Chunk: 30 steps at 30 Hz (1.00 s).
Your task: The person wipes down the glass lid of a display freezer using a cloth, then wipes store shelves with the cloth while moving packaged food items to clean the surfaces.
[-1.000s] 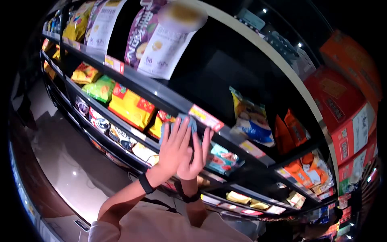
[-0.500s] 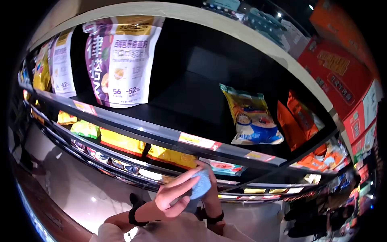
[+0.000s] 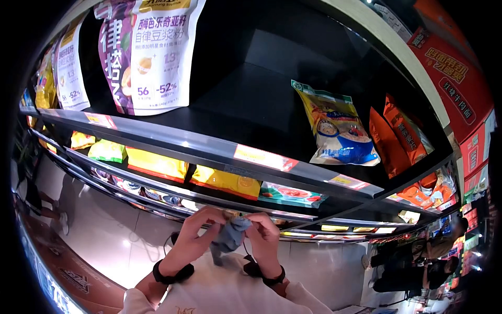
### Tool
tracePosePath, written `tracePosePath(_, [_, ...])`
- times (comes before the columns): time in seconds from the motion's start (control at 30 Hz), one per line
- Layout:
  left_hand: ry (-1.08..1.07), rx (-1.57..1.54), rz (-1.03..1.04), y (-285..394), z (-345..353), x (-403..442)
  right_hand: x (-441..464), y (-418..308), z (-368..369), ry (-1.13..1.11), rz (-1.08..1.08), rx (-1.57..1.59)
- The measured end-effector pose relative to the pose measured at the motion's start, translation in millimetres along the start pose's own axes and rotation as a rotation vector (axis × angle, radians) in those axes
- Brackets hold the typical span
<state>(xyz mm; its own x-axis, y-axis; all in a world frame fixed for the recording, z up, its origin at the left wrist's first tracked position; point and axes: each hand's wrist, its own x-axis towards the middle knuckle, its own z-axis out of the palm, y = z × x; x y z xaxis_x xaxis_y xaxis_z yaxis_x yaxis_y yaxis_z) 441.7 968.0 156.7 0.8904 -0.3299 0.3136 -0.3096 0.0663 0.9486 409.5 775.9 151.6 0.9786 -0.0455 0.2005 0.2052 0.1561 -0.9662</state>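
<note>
Near the shelf (image 3: 209, 147), we pinch the cloth (image 3: 228, 238) with left hand (image 3: 193, 239) and right hand (image 3: 265, 240), presumably supporting both sides.

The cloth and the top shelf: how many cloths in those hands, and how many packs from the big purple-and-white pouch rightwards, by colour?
Blue-grey cloth: 1
Purple-and-white pouch: 1
Yellow-and-blue bag: 1
Orange packs: 2
Total: 5
</note>
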Motion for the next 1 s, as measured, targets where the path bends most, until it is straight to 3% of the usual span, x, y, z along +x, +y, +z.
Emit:
tracePosePath(0.13, [-0.071, 0.085, -0.211, 2, 11, -5, -3, 6, 8, -0.015, -0.048, 0.080])
tracePosePath(0.3, [-0.159, 0.315, -0.210, 0, 4, -7, -3, 5, 15, 0.043, -0.036, 0.099])
tracePosePath(0.37, [-0.168, 0.386, -0.188, 0, 0, -3, -1, 4, 18, 0.085, -0.060, 0.119])
tracePosePath(0.43, [0.018, 0.387, -0.139, 4, -1, -1, -5, 7, 17, 0.124, -0.069, 0.144])
tracePosePath(0.53, [0.100, 0.318, -0.043, 2, -3, 3, -7, 26, -2, -0.129, 0.053, -0.152])
tracePosePath(0.63, [0.139, 0.298, 0.117, -4, -1, -1, -13, 23, 4, -0.133, 0.027, -0.197])
tracePosePath(0.77, [0.117, 0.275, 0.042, 1, -5, -14, -14, 17, 16, 0.072, -0.317, -0.380])
tracePosePath(0.83, [-0.185, 0.196, -0.149, 7, -13, -12, -13, 20, 12, 0.068, -0.363, -0.408])
tracePosePath(0.97, [-0.217, -0.061, -0.307, -1, -13, -22, 9, -1, 10, 0.157, -0.719, -0.620])
tracePosePath(1.0, [-0.230, -0.050, -0.311, -4, -15, -19, 9, -12, 11, 0.168, -0.719, -0.628])
